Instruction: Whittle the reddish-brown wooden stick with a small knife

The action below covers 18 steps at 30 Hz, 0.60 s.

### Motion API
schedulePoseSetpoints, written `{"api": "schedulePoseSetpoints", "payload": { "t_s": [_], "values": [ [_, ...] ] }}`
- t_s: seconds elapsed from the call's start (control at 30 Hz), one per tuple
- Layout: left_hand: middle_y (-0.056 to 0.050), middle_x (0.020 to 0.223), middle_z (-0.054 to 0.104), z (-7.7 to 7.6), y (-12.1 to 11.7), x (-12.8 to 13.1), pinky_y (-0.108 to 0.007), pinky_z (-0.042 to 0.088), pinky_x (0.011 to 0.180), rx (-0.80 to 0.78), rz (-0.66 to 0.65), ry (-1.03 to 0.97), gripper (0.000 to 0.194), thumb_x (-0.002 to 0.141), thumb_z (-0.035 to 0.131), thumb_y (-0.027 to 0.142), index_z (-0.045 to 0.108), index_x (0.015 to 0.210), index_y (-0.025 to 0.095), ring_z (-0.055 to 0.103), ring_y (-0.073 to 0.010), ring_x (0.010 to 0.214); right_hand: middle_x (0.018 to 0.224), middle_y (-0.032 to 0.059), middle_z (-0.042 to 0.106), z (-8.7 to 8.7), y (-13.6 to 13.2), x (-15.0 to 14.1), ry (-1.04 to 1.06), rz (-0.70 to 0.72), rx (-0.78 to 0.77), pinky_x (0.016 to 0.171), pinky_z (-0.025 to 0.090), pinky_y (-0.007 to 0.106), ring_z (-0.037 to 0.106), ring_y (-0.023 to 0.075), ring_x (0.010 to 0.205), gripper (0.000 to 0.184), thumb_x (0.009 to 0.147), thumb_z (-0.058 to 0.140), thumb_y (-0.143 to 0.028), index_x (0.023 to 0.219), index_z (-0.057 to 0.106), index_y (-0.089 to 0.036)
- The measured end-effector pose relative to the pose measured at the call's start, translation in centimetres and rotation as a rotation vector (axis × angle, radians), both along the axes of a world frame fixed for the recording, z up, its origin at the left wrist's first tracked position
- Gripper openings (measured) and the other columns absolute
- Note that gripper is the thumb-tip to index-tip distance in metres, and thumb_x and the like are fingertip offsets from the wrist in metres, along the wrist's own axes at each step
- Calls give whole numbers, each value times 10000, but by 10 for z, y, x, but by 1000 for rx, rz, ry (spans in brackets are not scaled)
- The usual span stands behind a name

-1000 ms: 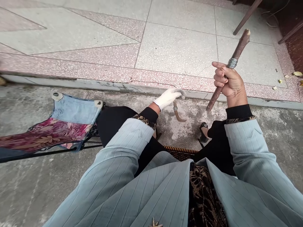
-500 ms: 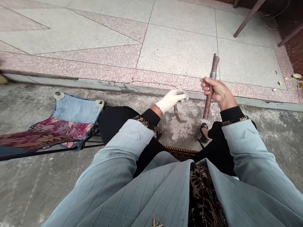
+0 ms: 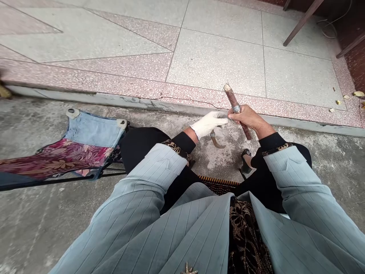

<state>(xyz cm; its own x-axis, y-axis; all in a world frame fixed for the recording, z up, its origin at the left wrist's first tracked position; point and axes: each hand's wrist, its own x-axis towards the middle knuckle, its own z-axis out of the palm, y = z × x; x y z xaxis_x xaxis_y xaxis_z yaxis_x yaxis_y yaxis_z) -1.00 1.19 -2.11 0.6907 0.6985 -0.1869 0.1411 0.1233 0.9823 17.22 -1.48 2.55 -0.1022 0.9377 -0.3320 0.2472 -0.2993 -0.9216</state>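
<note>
A bare right hand [image 3: 248, 116] grips a stick [image 3: 230, 96] beside the gloved left hand [image 3: 209, 123], its fingers narrowed, contents unclear, where any slack could loosen the wire coil [image 3: 236, 109].

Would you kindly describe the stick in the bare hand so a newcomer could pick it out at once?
Find the step's speckled pink edge crossing the picture, then the bare right hand overlapping it. That hand grips a brown stick with a pale cut end and silvery wire coiled around it. It is straight, unlike the curved brown piece below the gloved left hand.
</note>
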Motion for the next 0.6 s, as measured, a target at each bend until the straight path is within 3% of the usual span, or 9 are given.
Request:
{"api": "schedulePoseSetpoints", "payload": {
  "t_s": [0.17, 0.33, 0.47, 0.6],
  "values": [
    [13, 725, 564, 7, -2, 2, -262, 365, 637, 368, 44, 282, 189, 742, 667, 322, 605, 791, 150, 502, -131, 688, 527, 17, 617, -9, 1, 2, 28, -61, -147, 343, 330, 199, 430, 63, 381, 202, 737, 747, -113, 633, 579, -155],
    [-24, 878, 592, 7, -10, 6, -281, 362, 675, 598, 91, 402, 190, 736, 654, 293, 583, 859, 168, 510, -159, 761, 472, 8, 561, -25, 1, 0, 100, -187, -282, 314, 325, 187, 435, 64, 368, 236, 755, 688, -62, 605, 531, -155],
    [-32, 876, 591, 6, -11, 6, -292, 353, 669, 593, 108, 417, 258, 804, 607, 426, 565, 855, 177, 509, -174, 773, 469, -4, 547, -27, 0, -3, 176, -220, -293, 319, 321, 188, 426, 61, 362, 227, 748, 691, -75, 621, 520, -152],
    [-26, 867, 604, 1, -8, 6, -295, 366, 676, 569, 105, 442, 193, 761, 623, 332, 570, 866, 180, 520, -172, 765, 466, -32, 519, -22, -1, -5, 214, -194, -278, 324, 301, 181, 389, 43, 351, 247, 747, 707, -96, 626, 501, -159]
  ]
}}
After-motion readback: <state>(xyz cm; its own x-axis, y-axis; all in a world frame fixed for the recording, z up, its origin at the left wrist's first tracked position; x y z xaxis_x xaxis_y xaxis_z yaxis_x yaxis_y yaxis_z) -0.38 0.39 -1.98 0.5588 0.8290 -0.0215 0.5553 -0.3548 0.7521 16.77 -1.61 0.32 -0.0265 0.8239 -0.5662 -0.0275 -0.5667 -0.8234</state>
